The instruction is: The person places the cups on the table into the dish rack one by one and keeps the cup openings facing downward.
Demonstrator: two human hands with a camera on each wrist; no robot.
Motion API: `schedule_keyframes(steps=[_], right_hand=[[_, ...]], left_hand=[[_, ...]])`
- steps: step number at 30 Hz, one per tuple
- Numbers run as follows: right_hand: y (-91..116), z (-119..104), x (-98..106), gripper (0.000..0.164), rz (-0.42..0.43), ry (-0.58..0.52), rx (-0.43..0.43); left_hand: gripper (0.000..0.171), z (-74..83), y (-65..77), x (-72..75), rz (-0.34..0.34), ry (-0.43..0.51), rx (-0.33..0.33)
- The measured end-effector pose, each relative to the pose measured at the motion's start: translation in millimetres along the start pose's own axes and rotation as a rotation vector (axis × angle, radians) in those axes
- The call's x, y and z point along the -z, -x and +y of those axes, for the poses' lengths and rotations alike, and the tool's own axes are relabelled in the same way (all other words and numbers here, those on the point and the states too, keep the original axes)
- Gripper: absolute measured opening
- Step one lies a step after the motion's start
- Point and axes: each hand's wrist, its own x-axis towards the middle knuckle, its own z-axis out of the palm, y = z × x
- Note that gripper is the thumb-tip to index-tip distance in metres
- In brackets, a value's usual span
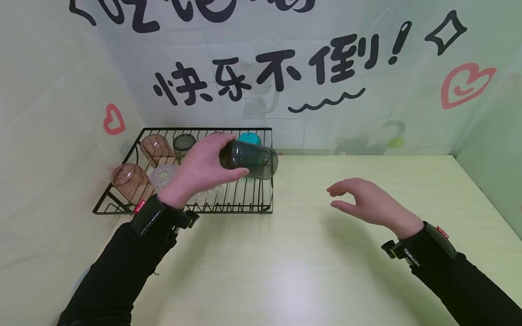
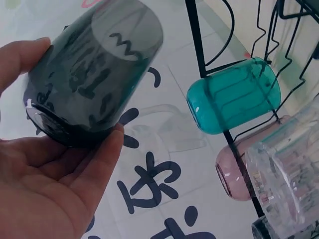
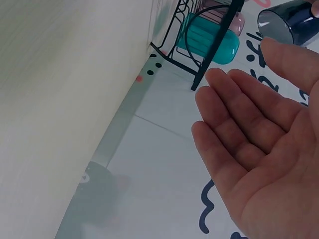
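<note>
My left hand (image 1: 204, 165) grips a dark grey see-through glass (image 1: 254, 159) by its base end. The glass lies on its side in the air over the right part of the black wire rack (image 1: 267, 211), its mouth toward the right. In the left wrist view the thumb and fingers (image 2: 102, 159) wrap the base of that glass (image 2: 94, 69). My right hand (image 1: 363, 201) hovers over the table to the right, fingers loosely bent and nothing in them; its palm (image 3: 279, 164) shows in the right wrist view. Behind the held glass, a teal glass (image 1: 249, 137) stands upside down in the rack.
The rack also bears pink glasses (image 1: 129, 179) at the left, another dark glass (image 1: 183, 142) at the back and a clear glass (image 1: 163, 174). A pale wooden table (image 1: 285, 253) stretches in front. A printed white backdrop (image 1: 318, 122) rises behind the rack.
</note>
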Motion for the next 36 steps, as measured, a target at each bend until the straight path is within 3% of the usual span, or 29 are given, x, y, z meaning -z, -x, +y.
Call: schedule_keyframes(steps=[7, 18, 29, 36], right_hand=[[4, 0, 3, 0.029, -0.043, 0.038, 0.001], [7, 0, 3, 0.029, -0.071, 0.072, 0.017], [10, 5, 4, 0.029, -0.135, 0.113, 0.007], [11, 9, 3, 0.029, -0.144, 0.129, 0.001]], left_hand=[[0.055, -2.6, -6.5, -2.6, -0.076, -0.102, -0.051], [0.058, -8.1, -12.6, -9.4, -0.174, -0.215, 0.001], [0.034, -13.1, -19.4, -16.6, -0.319, -0.302, 0.049], [0.026, -11.5, -23.9, -23.4, -0.377, -0.306, 0.038]])
